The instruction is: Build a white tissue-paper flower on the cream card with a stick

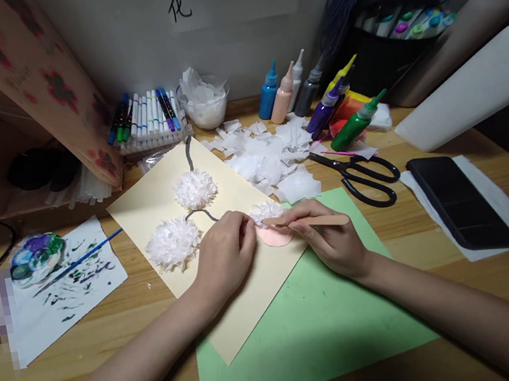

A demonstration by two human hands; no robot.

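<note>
We see the right hand [334,239] pinching a flat stick [331,219] over the pink disc [275,237] near the cream sheet [234,315]'s right edge, the left hand [225,248] (curled, hold unclear) alongside, open paper nearer us.

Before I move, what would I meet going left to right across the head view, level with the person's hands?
Paint-smeared white sheet → leftmost white paper flower → left hand → pink disc → right hand → black phone.
</note>
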